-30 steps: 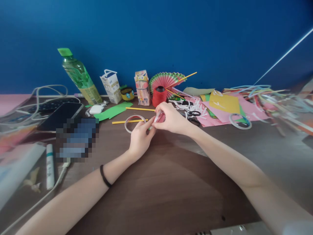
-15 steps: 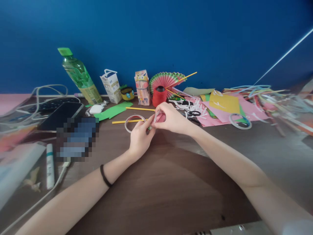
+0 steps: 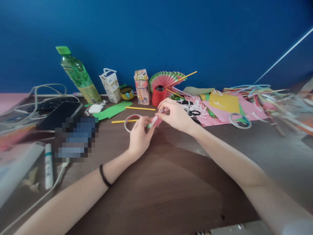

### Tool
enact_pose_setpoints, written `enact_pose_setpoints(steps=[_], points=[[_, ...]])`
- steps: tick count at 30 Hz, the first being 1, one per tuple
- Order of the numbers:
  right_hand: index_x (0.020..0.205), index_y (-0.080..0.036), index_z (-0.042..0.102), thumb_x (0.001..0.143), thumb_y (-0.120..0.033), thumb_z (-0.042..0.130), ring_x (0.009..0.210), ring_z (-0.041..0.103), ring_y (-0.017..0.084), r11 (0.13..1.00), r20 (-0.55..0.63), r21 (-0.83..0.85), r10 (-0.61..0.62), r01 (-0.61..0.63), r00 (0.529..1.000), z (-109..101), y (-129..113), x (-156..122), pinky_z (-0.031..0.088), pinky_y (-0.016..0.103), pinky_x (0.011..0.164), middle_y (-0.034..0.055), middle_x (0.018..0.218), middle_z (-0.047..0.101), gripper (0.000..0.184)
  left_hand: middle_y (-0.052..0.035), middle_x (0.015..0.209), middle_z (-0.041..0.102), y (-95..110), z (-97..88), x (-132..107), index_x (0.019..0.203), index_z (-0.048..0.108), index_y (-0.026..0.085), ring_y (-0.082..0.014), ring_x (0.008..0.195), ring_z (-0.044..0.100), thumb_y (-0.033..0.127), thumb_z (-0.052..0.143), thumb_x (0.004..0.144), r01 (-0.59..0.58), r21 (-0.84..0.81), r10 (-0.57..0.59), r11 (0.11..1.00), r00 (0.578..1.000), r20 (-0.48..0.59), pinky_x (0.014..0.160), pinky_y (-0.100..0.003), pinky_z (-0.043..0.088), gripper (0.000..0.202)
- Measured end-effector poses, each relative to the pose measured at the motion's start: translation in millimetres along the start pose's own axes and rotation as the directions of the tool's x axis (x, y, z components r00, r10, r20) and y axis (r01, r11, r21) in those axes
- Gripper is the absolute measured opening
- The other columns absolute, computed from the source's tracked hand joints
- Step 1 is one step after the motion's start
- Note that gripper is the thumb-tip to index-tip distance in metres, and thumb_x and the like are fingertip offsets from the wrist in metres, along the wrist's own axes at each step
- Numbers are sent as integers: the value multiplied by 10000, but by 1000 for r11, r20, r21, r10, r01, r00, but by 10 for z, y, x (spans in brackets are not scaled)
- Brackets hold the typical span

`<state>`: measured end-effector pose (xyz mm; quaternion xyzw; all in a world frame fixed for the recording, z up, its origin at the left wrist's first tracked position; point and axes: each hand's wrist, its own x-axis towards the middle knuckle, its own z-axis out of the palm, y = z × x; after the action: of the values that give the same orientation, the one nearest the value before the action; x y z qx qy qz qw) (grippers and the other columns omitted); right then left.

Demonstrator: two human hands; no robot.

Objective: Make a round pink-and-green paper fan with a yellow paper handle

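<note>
My left hand [image 3: 141, 135] is closed on a small folded piece of pink paper [image 3: 155, 122] with some green at its lower end. At the paper's upper right end, my right hand [image 3: 174, 114] pinches with thumb and forefinger; a pale strip runs along the paper there. Fingers hide much of the piece. Just behind my left hand lies a roll of tape [image 3: 127, 123], partly covered, with a yellow stick [image 3: 122, 122] through or beneath it; I cannot tell which. A second yellow stick [image 3: 140, 108] lies farther back. Beyond my right hand stands a red thread spool [image 3: 159, 96].
Along the blue wall stand a green bottle [image 3: 78, 75], a milk carton [image 3: 111, 86], a decorated box [image 3: 142, 88] and a pink-green pleated paper fan [image 3: 162, 80]. Scissors [image 3: 195, 113], yellow paper [image 3: 225, 101] and another tape roll [image 3: 240, 121] lie right; phones [image 3: 61, 116] and a marker [image 3: 49, 166] left.
My right hand has drawn slightly up and right from my left fingers, exposing more of the pink paper between the hands. My left hand stays nearly in place.
</note>
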<state>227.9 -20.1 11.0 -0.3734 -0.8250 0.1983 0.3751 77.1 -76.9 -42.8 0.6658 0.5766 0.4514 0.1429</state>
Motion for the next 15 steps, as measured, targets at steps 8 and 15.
enact_pose_setpoints(steps=[8,15], points=[[625,-189,473,720,-109,606,779,524,164,998,-23,-56,-21,20,999,26,-31,-16,438,311,691,39,820,555,182,-9,935,654,-18,17,-6,851,415,240,-169,903,588,193,544,795,1,-60,-1,998,1000,-1,694,-268,421,148],[623,-191,454,717,-90,591,774,516,158,998,-35,-59,-33,31,999,52,-27,-28,431,301,694,37,831,550,195,-6,947,654,-19,23,-7,839,403,249,-178,907,601,197,556,786,13,-81,-14,997,1000,-12,710,-287,434,170]])
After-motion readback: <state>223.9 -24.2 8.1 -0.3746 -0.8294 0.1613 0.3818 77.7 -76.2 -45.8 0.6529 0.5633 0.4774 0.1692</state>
